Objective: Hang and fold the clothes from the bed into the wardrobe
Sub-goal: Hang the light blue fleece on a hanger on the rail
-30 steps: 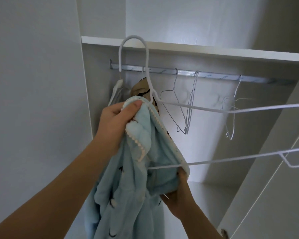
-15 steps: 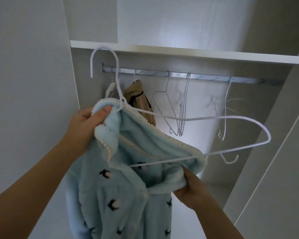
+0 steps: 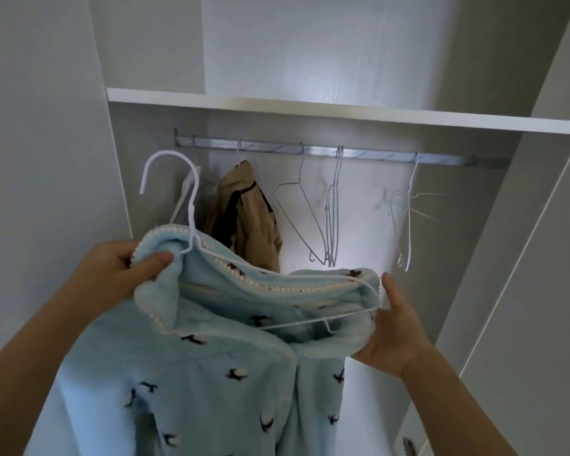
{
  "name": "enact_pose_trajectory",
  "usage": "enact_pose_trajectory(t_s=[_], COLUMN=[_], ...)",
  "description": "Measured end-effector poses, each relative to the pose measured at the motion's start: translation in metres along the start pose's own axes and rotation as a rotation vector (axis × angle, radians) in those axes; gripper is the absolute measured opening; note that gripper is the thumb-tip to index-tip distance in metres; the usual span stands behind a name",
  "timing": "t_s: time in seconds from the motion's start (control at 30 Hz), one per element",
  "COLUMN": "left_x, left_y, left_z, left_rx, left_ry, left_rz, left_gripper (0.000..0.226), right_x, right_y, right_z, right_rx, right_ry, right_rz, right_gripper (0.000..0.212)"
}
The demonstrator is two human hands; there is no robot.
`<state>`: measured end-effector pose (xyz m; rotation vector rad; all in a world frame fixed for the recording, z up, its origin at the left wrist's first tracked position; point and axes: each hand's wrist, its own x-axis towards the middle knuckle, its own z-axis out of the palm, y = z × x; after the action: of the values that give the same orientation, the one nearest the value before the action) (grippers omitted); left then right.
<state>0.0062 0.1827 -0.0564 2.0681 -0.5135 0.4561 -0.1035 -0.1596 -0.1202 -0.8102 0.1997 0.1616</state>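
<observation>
The blue top (image 3: pixel 211 373) is held up in front of the open wardrobe, below the left end of the rail (image 3: pixel 359 153), draped over a white hanger (image 3: pixel 192 209) whose hook stands free, not yet on the rail. The left hand (image 3: pixel 119 278) pinches the collar at the hanger's neck, thumb pressed on the fleece and fingers curled behind it. The right hand (image 3: pixel 395 334) wraps the far shoulder from below, fingers tucked under the cloth and thumb upright beside the hanger's end.

The step in hand looks like seating the top before hanging it. The right shoulder is bunched over the wire (thick fleece slides off thin wire easily), so it wants pulling down square past the hanger's end, with the collar centred at the neck. The hook can then go up onto the rail, probably into the gap between the tan coat (image 3: pixel 244 212) and the spare hangers (image 3: pixel 333 205), lifted by the neck so the weight hangs level.
</observation>
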Motion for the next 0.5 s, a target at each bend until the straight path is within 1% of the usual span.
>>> enact_pose_trajectory(t_s=[0.1,0.13,0.2,0.23,0.3,0.4,0.5], left_x=[-0.002,-0.002,-0.003,-0.005,-0.008,-0.012,-0.015], left_y=[0.002,0.005,0.012,0.016,0.023,0.022,0.019], left_z=[0.003,0.003,0.005,0.006,0.010,0.014,0.017], left_rx=[0.038,0.038,-0.010,-0.042,-0.076,-0.066,0.142], left_ry=[-0.024,-0.025,-0.029,-0.039,-0.081,-0.111,-0.090], left_rz=[0.031,0.040,0.059,0.069,0.078,0.098,0.134], left_gripper=[0.030,0.029,0.021,0.016,0.010,0.019,0.030], right_x=[0.004,0.005,0.008,0.009,0.014,0.021,0.028], right_y=[0.001,0.002,0.006,0.008,0.011,0.013,0.015], right_z=[0.007,0.007,0.005,0.004,0.000,-0.005,-0.007], right_rx=[-0.105,-0.126,-0.147,-0.151,-0.159,-0.247,-0.310], right_ry=[0.058,0.082,0.157,0.197,0.287,0.411,0.574], right_rz=[-0.009,-0.002,0.010,0.009,-0.014,-0.061,-0.136], right_gripper=[0.044,0.040,0.047,0.047,0.037,0.019,0.005])
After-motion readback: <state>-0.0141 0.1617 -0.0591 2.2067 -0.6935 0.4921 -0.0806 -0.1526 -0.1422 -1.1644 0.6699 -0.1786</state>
